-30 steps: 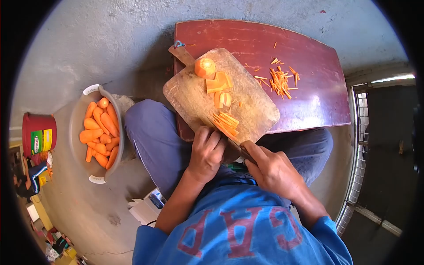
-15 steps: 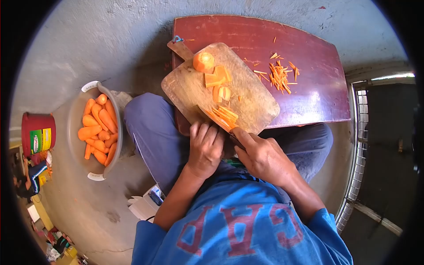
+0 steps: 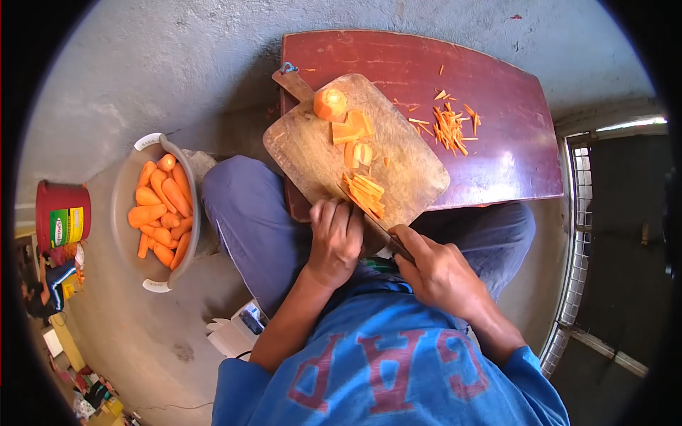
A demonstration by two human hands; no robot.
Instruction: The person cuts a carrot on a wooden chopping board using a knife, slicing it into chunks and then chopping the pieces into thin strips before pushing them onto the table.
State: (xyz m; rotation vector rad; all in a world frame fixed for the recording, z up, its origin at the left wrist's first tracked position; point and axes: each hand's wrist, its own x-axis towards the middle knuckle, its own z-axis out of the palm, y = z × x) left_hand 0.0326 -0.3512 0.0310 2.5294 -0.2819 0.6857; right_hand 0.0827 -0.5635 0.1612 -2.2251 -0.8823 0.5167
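My right hand is wrapped round the handle of a knife. Its blade slants up and left along the near edge of a wooden cutting board. A small heap of carrot sticks lies against the blade's far side. At the board's near edge is my left hand, its fingers curled beside the blade; whatever they grip is hidden. Farther up the board are a cut carrot stump, flat carrot slices and smaller carrot pieces.
The board rests partly on a dark red table, where a pile of thin carrot strips lies. To the left, a grey basin holds several whole carrots. Beyond it stands a red bucket. A white box sits near my left elbow.
My right hand has drawn the knife back, down and to the right, so less blade reaches past the carrot sticks. My left hand stays at the board's edge. The whole view has shifted slightly.
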